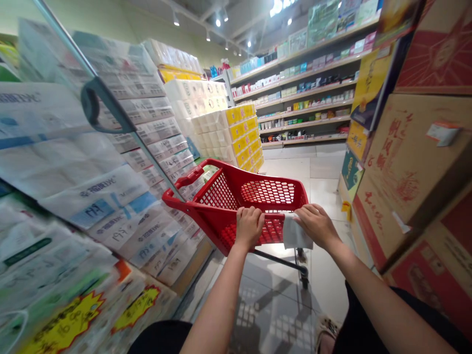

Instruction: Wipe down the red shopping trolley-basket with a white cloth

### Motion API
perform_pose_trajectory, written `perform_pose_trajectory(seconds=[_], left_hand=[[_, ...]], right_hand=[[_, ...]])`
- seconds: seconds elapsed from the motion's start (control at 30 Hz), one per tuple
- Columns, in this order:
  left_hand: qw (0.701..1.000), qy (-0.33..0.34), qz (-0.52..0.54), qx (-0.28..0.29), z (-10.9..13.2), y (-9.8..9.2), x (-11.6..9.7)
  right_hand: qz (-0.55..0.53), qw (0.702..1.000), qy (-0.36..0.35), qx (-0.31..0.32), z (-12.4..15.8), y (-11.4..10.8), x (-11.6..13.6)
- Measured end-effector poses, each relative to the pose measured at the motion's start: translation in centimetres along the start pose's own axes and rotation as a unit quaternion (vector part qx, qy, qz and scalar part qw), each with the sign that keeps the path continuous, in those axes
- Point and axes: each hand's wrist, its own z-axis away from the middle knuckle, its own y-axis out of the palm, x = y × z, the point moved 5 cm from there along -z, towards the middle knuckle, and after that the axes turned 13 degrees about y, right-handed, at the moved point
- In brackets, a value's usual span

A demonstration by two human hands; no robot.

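A red plastic shopping cart (271,178) stands sideways in front of me, with a grey pole and handle (110,105) rising from its left end. My left hand (250,226) is closed over the near rim of the basket, fingers curled to the inside. At the right corner of the same rim, my right hand (317,223) is closed on a white cloth (297,233), which hangs down outside the basket. Whether it is fabric or a paper wipe, I cannot tell. Part of the cart's wheeled frame (283,260) shows underneath.
Stacked tissue packs (151,128) line the left side, with yellow price tags (70,324) low down. Yellow-and-white paper packs (236,132) stand beyond the cart. Cardboard boxes (401,157) rise close on the right. Shelves of small goods (306,88) span the back; tiled floor (324,182) runs between.
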Motion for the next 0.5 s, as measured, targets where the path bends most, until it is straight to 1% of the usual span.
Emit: perform_pose_trajectory(seconds=[0.07,0.13,0.23,0.3,0.4,0.5], left_hand=[[1.0,-0.003,0.012,-0.003,-0.1,-0.1,-0.1],[1.0,-0.007,0.019,-0.006,-0.1,-0.1,-0.2],[1.0,-0.009,0.02,-0.003,0.0,-0.1,-0.4],[1.0,-0.005,0.021,0.003,0.2,-0.1,-0.4],[0.999,0.005,0.031,0.015,0.3,-0.3,-0.1],[0.999,0.011,0.041,0.021,0.4,-0.4,0.7]], right_hand=[[-0.028,1.0,-0.002,-0.005,0.8,-0.4,-1.1],[-0.046,0.999,0.019,-0.014,1.4,-0.4,-1.0],[-0.039,0.997,0.064,-0.03,1.6,0.1,0.8],[-0.025,0.997,0.072,-0.03,1.3,0.4,2.6],[-0.012,0.998,0.064,-0.017,0.8,0.7,4.5],[-0.023,0.999,0.029,0.007,0.5,0.6,4.6]])
